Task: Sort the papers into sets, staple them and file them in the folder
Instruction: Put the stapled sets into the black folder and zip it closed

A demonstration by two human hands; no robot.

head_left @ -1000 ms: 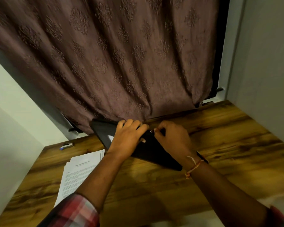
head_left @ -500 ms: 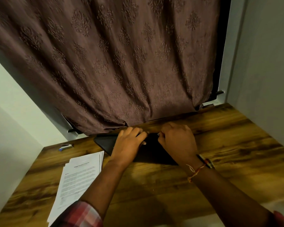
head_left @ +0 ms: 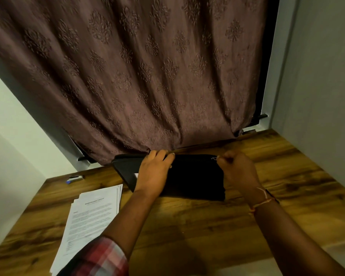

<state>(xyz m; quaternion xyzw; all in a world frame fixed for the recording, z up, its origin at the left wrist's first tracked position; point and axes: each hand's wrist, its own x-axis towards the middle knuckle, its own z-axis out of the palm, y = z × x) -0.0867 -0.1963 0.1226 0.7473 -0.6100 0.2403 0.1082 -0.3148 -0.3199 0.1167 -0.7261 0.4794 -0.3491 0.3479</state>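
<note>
1. Checked sleeve (head_left: 100, 257): covers the left forearm at the near edge of the view.
2. Table (head_left: 207, 226): a wood-grain top carrying all the items below.
3. Papers (head_left: 92, 218): a loose stack of printed sheets on the near left of the table, beside the left forearm and just short of the folder's near left corner. It lies where it lay half a second ago.
4. Thread band (head_left: 264, 198): tied round the right wrist.
5. Folder (head_left: 195, 180): a black zip folder flat on the table near its far edge. It now lies nearly square to the table, whereas one second ago it sat skewed, with a corner pointing to the near right.
6. Left hand (head_left: 153, 172): the palm rests on the left half of the folder and the fingers are curled over its far edge, gripping it as before.
7. Right hand (head_left: 237, 170): the fingers are curled and the fingertips pinch the zip pull (head_left: 214, 157) at the folder's far right corner. Half a second ago this hand was just beside the left hand, and it has since travelled right along the far edge.
8. Small blue-and-black object (head_left: 74, 178): at the far left of the table, well apart from the folder; too small to identify.
9. Curtain (head_left: 147, 76): brown and patterned, with its hem touching the folder's far left corner.
</note>
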